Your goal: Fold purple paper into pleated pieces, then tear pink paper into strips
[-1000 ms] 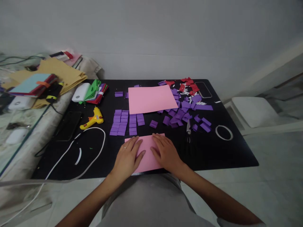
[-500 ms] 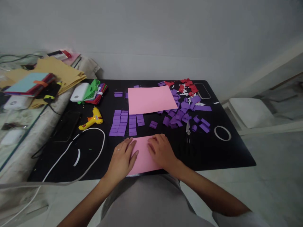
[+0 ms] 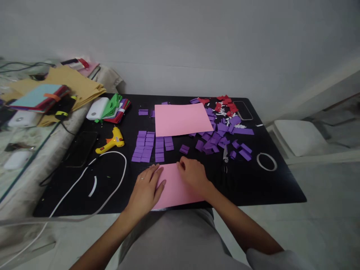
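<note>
A pink sheet of paper (image 3: pixel 170 187) lies at the front edge of the black table, seemingly folded. My left hand (image 3: pixel 146 185) rests on its left side, fingers stretched out and the thumb apart. At the far edge of the paper, my right hand (image 3: pixel 194 174) has its fingers curled and pressed together on it. Behind lies a larger pink sheet (image 3: pixel 182 120), resting partly over purple paper pieces. Folded purple pieces (image 3: pixel 143 146) stand in rows beyond my left hand, and one lone purple piece (image 3: pixel 184 149) is close to my right hand.
Loose purple pieces (image 3: pixel 213 140), red scraps (image 3: pixel 227 105), cutting pliers (image 3: pixel 225 157) and a white ring (image 3: pixel 266 162) are on the right. On the left are a yellow glue gun (image 3: pixel 112 140), a white cable (image 3: pixel 123 176), a dark phone (image 3: pixel 81 149) and bundled coloured paper (image 3: pixel 115 108).
My right hand has shifted slightly to the right and its fingers have curled in at the paper's far edge. My left hand stays in place on the paper; the view has shifted slightly.
</note>
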The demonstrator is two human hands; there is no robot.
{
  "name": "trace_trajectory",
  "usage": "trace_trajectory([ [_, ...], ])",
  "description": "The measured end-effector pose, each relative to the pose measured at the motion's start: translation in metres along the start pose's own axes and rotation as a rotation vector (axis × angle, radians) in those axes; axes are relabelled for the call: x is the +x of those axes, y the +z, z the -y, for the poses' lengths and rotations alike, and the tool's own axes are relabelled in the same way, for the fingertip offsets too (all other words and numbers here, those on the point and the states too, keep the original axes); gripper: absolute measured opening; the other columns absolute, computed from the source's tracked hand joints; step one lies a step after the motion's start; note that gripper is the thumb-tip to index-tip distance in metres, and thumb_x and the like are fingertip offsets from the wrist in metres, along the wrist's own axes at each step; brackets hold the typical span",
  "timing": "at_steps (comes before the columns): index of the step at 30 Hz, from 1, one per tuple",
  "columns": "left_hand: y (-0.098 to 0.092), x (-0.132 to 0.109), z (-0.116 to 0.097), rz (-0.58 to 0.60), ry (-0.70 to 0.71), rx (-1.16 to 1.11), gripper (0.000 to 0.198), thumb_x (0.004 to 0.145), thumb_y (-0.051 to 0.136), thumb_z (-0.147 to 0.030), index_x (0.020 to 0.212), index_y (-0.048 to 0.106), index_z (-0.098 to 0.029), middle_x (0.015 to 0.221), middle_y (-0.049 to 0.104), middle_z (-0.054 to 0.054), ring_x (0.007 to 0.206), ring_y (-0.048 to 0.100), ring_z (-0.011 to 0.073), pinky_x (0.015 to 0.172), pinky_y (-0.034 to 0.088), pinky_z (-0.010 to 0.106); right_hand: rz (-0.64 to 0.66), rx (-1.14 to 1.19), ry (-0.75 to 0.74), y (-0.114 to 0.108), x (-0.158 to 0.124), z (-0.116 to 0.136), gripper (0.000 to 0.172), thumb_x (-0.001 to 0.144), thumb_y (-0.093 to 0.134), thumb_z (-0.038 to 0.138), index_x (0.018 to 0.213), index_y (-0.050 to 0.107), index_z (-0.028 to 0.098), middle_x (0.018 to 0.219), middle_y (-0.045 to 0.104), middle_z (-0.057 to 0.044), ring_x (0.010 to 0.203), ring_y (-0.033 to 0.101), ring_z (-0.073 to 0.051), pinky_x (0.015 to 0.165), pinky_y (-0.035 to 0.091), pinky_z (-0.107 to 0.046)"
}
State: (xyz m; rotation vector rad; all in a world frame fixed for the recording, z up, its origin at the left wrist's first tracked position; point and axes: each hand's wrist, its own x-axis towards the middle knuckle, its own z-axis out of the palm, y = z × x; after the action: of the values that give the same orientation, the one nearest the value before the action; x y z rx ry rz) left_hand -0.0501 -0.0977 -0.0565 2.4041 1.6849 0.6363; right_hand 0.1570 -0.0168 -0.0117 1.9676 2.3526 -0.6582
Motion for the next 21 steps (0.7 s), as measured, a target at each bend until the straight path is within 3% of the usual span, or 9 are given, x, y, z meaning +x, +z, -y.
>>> trace_trajectory([
  [9,0.0,0.001,0.0,0.002,0.006,0.0,0.044,0.105,0.055,-0.036,0.144,0.056,-0.016,0.144,0.064,0.019,0.135,0.061,0.0357,0.109,0.052,0.055,-0.04,0.015,0.187,-0.016,-0.006,-0.049,0.024,0.105,0.055,0.036,0.097,0.073,0.023,0.09,0.08,-0.008,0.085,0.075,-0.027,0.065,0.039,-0.03],
  [15,-0.004,0.003,0.0,-0.028,0.005,-0.021,0.042,0.102,0.059,-0.035,0.14,0.059,-0.017,0.141,0.064,0.019,0.132,0.061,0.0355,0.108,0.051,0.054,-0.101,-0.004,0.225,-0.024,-0.009,-0.059,0.021,0.104,0.055,0.028,0.096,0.071,0.018,0.09,0.078,-0.013,0.084,0.075,-0.029,0.065,0.039,-0.032],
  [19,-0.007,0.023,-0.018,-0.039,-0.022,-0.067,0.034,0.099,0.061,-0.037,0.126,0.068,-0.017,0.127,0.07,0.017,0.118,0.066,0.0343,0.099,0.053,0.051,-0.098,0.07,0.052,-0.019,-0.008,-0.044,0.02,0.106,0.055,0.029,0.096,0.069,0.019,0.091,0.077,-0.009,0.085,0.073,-0.023,0.07,0.042,-0.031],
  [21,-0.006,0.04,-0.03,0.108,-0.077,-0.155,0.026,0.103,0.054,-0.037,0.112,0.07,-0.018,0.112,0.075,0.013,0.105,0.071,0.0277,0.091,0.054,0.041,-0.077,0.14,-0.094,-0.012,-0.008,-0.034,0.015,0.105,0.057,0.026,0.097,0.068,0.019,0.094,0.076,-0.007,0.087,0.071,-0.021,0.074,0.044,-0.03],
])
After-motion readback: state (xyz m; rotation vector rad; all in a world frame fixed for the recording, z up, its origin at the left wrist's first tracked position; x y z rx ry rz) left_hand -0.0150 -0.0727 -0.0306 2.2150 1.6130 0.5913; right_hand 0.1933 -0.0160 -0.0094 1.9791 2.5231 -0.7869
